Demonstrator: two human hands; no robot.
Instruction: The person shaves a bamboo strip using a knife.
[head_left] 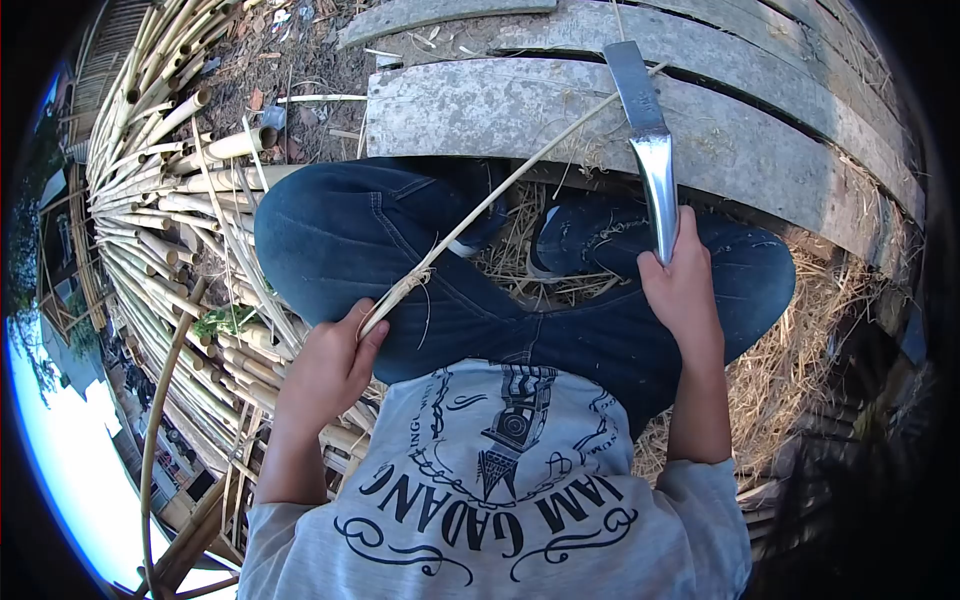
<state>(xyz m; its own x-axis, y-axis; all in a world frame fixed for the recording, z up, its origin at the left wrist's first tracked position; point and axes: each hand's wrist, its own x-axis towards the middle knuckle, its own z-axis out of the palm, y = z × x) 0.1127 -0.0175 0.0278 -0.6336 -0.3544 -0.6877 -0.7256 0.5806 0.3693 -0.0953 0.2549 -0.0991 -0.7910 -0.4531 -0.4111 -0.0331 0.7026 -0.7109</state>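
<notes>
My left hand [333, 352] is closed around the lower end of a thin, pale bamboo strip [515, 176], with its thumb along the strip. Just beyond the thumb, the strip has a frayed, knotted-looking part with loose fibres. It slants up and right over my lap to the wooden planks. In my right hand [684, 278] is a machete [642, 108] with a shiny metal handle and a broad, square-ended blade pointing away from me. The blade crosses in front of the strip near its far end; whether they touch, I cannot tell.
Weathered planks [480, 105] lie in front of my bent legs [340, 235]. A big pile of cut bamboo poles [165, 215] spreads along the left. Straw-like shavings [790, 345] cover the ground at right and between my feet. Soil with litter [290, 70] shows at the upper left.
</notes>
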